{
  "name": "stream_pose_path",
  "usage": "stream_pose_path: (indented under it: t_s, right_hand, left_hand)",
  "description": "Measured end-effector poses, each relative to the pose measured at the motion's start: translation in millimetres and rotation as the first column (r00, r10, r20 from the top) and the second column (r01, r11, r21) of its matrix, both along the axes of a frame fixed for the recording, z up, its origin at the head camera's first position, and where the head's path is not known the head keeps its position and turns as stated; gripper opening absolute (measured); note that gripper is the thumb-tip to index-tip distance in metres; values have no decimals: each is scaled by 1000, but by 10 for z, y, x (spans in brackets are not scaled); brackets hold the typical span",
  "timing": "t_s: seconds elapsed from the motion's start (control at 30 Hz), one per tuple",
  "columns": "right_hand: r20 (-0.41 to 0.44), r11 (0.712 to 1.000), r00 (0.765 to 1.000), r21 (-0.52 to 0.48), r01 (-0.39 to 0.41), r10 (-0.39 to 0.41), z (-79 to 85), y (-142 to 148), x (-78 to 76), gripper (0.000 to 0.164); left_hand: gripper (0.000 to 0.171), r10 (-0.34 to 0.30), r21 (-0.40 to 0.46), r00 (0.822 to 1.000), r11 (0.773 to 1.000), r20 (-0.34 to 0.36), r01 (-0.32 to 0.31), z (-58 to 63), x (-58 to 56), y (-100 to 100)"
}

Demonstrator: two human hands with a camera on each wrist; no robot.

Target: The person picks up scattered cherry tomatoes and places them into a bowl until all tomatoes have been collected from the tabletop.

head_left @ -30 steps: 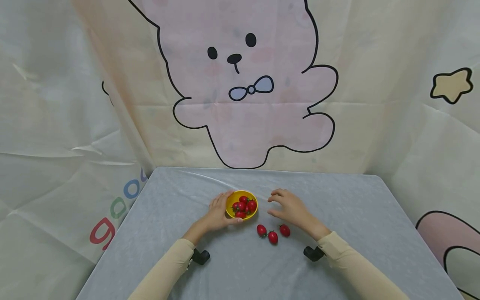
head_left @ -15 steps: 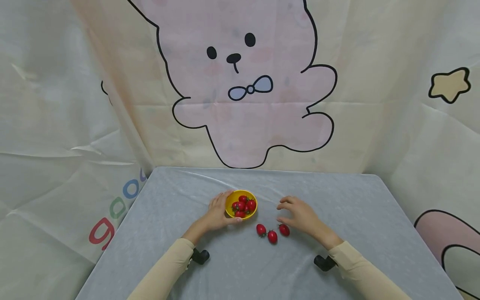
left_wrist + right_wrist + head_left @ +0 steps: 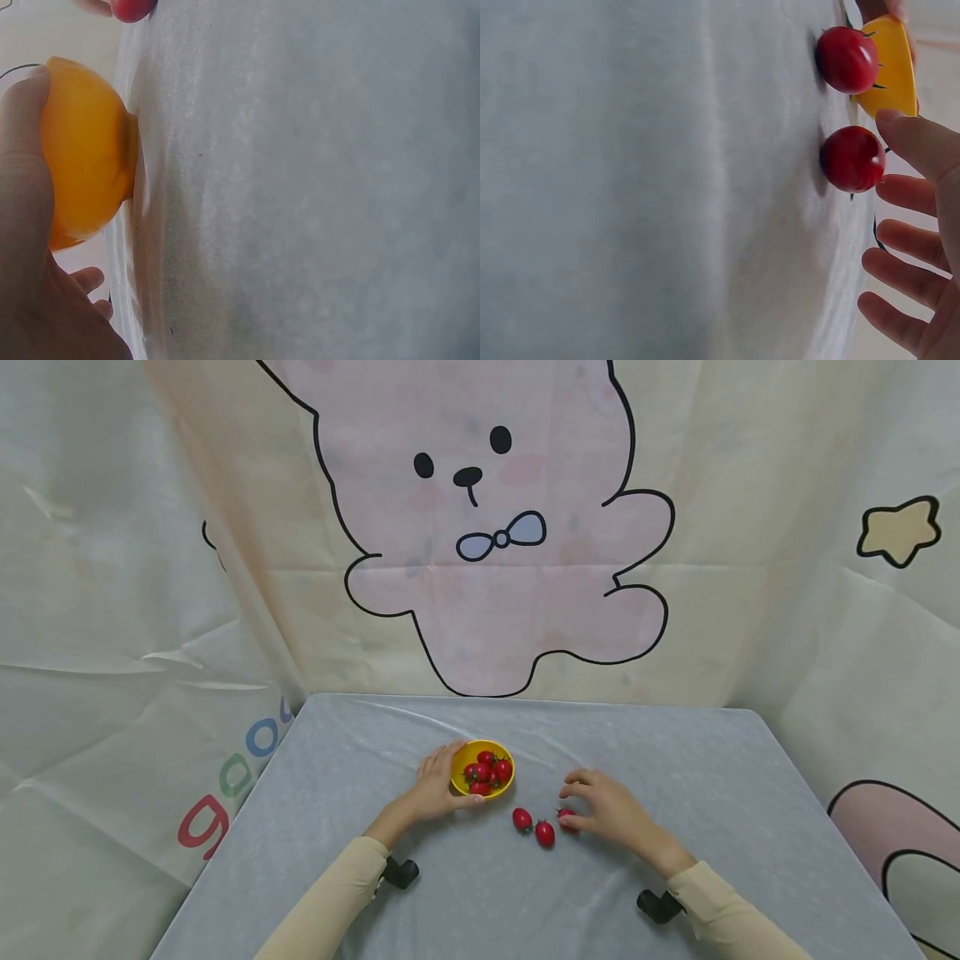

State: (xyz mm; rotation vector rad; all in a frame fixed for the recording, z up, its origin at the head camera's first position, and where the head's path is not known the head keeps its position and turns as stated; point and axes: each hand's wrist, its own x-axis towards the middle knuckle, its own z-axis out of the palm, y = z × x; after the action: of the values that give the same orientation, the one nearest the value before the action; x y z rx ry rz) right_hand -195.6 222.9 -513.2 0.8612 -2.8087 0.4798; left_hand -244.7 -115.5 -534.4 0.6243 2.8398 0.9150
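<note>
My left hand (image 3: 433, 787) grips the side of a small yellow bowl (image 3: 456, 783), thumb at its near side and fingers at the far side. Several red cherry tomatoes (image 3: 481, 772) lie in the bowl. On the cloth to its right are 3 more: a left tomato (image 3: 522, 819), a front tomato (image 3: 545, 834) and a right tomato (image 3: 567, 821) partly covered by my right hand (image 3: 609, 806). In the right wrist view, that hand's thumb (image 3: 911, 139) is right at the nearest tomato (image 3: 853, 159), with its other fingers spread apart.
A grey cloth (image 3: 480, 902) covers the table, slightly creased near the back. Behind the table hangs a curtain (image 3: 712, 610) printed with a bear. Each wrist wears a black camera mount, the right camera (image 3: 658, 907) jutting out over the cloth.
My right hand has moved away from the bowl, rightward and toward me, down to the right-hand tomato. The left hand and the bowl have stayed in place.
</note>
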Motion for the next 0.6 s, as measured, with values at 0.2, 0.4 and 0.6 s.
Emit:
stream_pose_path:
  t_s: [0.2,0.4,0.6]
  right_hand:
    - [34,1000,999,15,-1,1,-36,18,55,39]
    - [25,1000,1000,12,-14,13,-57,34,74,41]
    - [25,1000,999,8,-30,30,-69,44,80,41]
  left_hand:
    - [105,1,5,1000,1000,4,-1,-1,-2,0]
    - [106,6,1,1000,1000,9,-6,-8,-5,1]
    - [105,8,3,1000,1000,12,-9,-1,2,8]
